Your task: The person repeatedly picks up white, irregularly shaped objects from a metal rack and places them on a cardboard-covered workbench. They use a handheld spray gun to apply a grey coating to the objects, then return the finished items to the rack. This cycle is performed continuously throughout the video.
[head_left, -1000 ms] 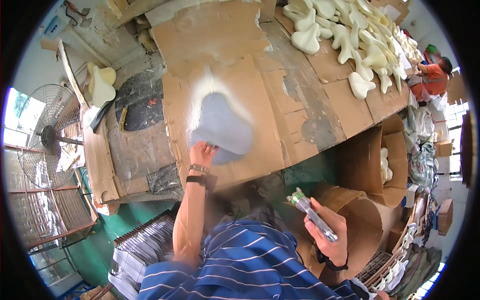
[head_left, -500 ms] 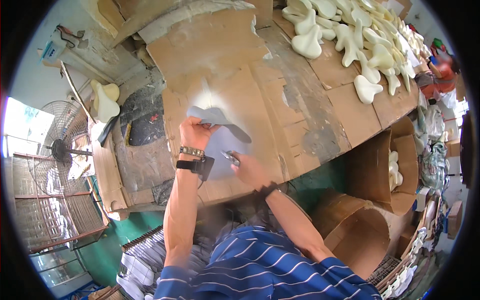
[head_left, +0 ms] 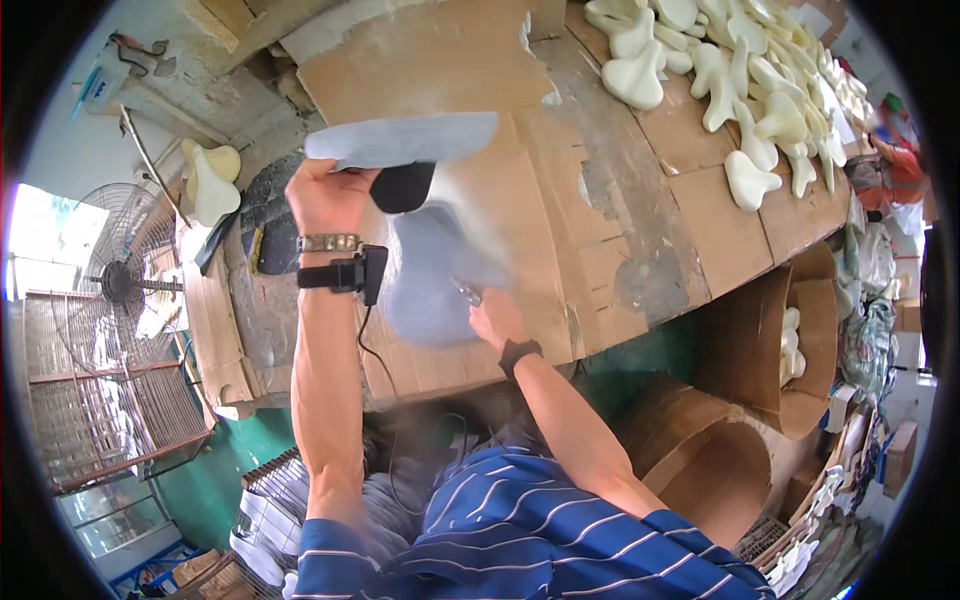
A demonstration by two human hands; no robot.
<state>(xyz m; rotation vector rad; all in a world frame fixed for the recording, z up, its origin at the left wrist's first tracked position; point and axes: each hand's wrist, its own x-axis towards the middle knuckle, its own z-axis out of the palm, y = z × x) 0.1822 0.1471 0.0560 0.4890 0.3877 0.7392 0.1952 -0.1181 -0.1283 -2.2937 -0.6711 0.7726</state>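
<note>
My left hand (head_left: 330,195) is raised over the table's left part, its fingers closed on a grey saddle-shaped pad (head_left: 405,140). The pad is tilted nearly edge-on. A black rounded piece (head_left: 405,188) shows just below it; I cannot tell whether the two are joined. In my right hand (head_left: 498,318) is a small silver metal tool (head_left: 466,292) that looks like a spray gun, partly hidden by my fingers. Its tip lies over a smooth grey-blue patch (head_left: 430,270) on the cardboard, with a pale haze around its edge.
Cardboard sheets (head_left: 570,240) cover the table. Many cream saddle-shaped foam pieces (head_left: 750,180) lie piled at the far right. Open cardboard drums (head_left: 690,450) stand below the right edge. A caged fan (head_left: 120,280) is at the left. A person in red (head_left: 900,170) is at the far right.
My left hand has moved left and away from me with the pad, turning it edge-on and uncovering the grey-blue patch. My right hand has shifted slightly right.
</note>
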